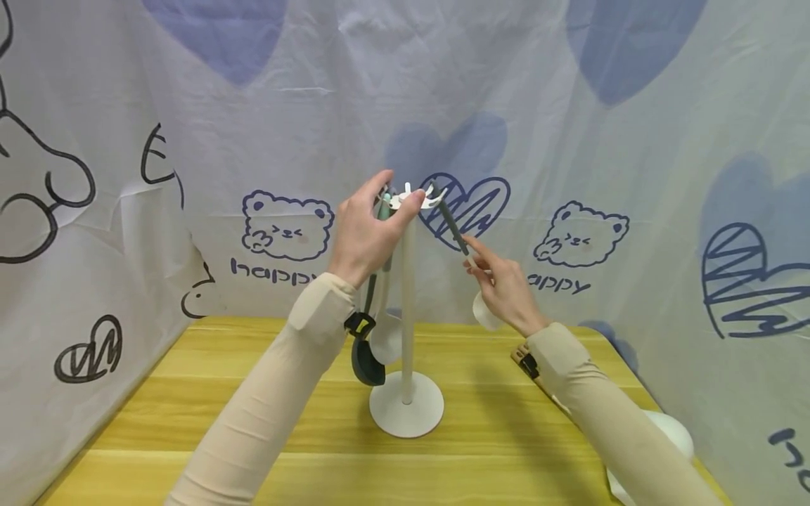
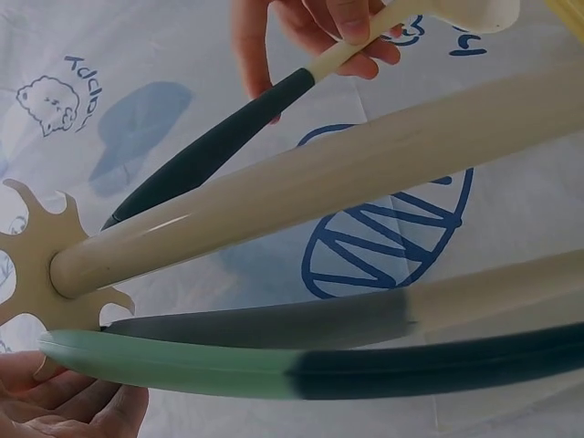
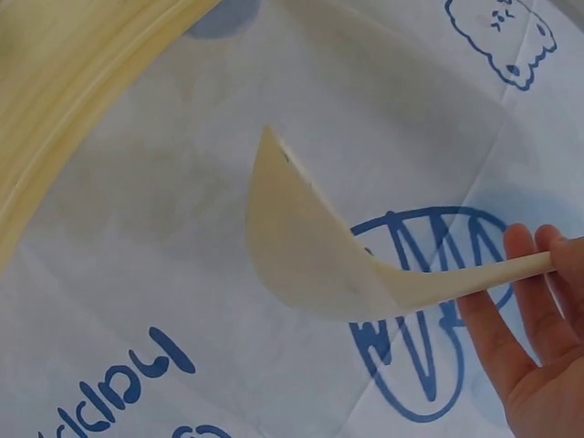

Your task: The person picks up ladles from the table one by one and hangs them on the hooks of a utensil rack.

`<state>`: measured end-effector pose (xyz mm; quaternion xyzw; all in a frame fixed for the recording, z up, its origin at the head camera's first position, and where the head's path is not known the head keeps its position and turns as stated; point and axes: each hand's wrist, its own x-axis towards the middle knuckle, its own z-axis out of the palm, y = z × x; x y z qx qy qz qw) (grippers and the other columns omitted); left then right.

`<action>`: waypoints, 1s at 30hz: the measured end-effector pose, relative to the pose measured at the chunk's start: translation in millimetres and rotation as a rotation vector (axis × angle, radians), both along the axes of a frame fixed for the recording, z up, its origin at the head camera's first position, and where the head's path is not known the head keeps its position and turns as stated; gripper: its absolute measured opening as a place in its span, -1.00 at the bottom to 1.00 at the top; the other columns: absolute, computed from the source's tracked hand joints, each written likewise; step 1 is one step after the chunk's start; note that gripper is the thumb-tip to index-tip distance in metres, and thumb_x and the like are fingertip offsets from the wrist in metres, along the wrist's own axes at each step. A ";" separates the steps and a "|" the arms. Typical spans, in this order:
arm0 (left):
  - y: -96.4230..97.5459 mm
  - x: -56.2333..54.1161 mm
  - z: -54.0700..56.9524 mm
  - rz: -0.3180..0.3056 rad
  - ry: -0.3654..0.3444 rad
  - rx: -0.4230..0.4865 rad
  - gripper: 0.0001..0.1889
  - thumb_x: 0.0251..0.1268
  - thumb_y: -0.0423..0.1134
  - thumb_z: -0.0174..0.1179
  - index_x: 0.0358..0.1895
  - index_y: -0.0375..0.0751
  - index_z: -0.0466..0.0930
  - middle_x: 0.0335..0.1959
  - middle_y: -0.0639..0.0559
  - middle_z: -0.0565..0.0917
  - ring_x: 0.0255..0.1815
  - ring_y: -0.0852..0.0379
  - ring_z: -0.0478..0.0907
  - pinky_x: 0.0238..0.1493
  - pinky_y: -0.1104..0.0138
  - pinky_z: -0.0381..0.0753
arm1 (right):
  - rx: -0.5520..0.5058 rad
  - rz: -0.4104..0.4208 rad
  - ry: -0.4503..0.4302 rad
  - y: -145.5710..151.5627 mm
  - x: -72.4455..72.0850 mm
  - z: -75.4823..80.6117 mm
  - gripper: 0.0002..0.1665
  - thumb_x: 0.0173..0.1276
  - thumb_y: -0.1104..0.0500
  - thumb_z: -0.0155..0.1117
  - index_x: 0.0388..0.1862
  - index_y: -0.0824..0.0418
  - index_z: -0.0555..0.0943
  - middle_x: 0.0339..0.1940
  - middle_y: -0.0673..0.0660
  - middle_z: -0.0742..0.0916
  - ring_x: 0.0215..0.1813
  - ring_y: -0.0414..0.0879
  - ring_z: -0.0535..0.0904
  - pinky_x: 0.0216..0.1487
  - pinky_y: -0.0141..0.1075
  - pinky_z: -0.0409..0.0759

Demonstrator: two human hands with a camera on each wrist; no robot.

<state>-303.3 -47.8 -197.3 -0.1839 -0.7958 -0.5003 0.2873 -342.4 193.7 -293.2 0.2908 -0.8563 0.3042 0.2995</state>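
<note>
Ladle point(image 3: 310, 260) in right hand point(image 1: 506, 284), backdrop point(image 1: 354, 126) with "happy" point(image 1: 276, 272) (blue)

Left hand point(image 1: 363, 235) raised, right hand point(image 1: 506, 287) lower, pinching; arms point(image 1: 262, 404) outstretched

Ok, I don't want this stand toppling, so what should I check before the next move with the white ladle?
1. Right hand pinching the white ladle by its pale shaft: ok.
2. Left hand holding the stand at its top: ok.
3. Stand upright, round base on the table: ok.
4. Dark ladle and white-headed utensil hanging beside the pole: ok.
5. White ladle's dark handle hooked onto the stand: cannot tell; its end meets the top in view only.
</note>
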 end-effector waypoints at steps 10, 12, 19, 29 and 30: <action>0.4 0.9 0.1 0.002 0.000 0.003 -0.22 0.22 0.26 0.18 0.42 -0.11 0.35 0.35 -0.12 0.49 0.13 0.02 0.53 0.14 0.18 0.57 | 0.015 0.008 0.018 1.6 -15.5 0.7 -0.33 0.42 0.41 0.13 0.45 -0.01 0.36 -0.10 0.29 0.77 -0.05 0.20 0.73 0.03 0.03 0.69; 0.4 1.1 0.2 0.000 0.001 0.004 -0.22 0.22 0.26 0.18 0.42 -0.12 0.35 0.35 -0.12 0.49 0.13 0.01 0.54 0.13 0.17 0.57 | 0.017 0.006 0.035 1.6 -17.9 0.8 -0.33 0.41 0.41 0.14 0.44 -0.01 0.36 -0.11 0.28 0.78 -0.05 0.21 0.73 0.04 0.05 0.68; 0.4 0.4 0.4 0.002 0.009 0.002 -0.22 0.22 0.26 0.17 0.42 -0.12 0.34 0.36 -0.13 0.49 0.16 0.01 0.53 0.15 0.17 0.57 | 0.028 -0.015 0.093 0.5 -21.9 -0.9 -0.37 0.41 0.39 0.15 0.41 0.02 0.39 -0.13 0.28 0.78 -0.09 0.20 0.73 0.01 0.05 0.69; -0.3 0.7 -0.7 0.005 0.008 -0.002 -0.22 0.22 0.26 0.16 0.42 -0.11 0.34 0.37 -0.11 0.48 0.22 -0.01 0.51 0.18 0.16 0.56 | 0.034 0.005 0.128 -5.4 -23.0 -7.9 -0.38 0.40 0.40 0.17 0.40 0.06 0.42 -0.16 0.26 0.78 -0.10 0.15 0.74 0.00 0.00 0.70; -0.3 0.8 -0.8 0.005 0.007 -0.002 -0.22 0.22 0.27 0.16 0.43 -0.11 0.34 0.37 -0.11 0.48 0.22 -0.01 0.51 0.17 0.16 0.57 | 0.033 0.008 0.124 -6.3 -22.7 -8.8 -0.38 0.40 0.40 0.17 0.40 0.06 0.42 -0.16 0.26 0.78 -0.10 0.15 0.74 0.00 -0.01 0.71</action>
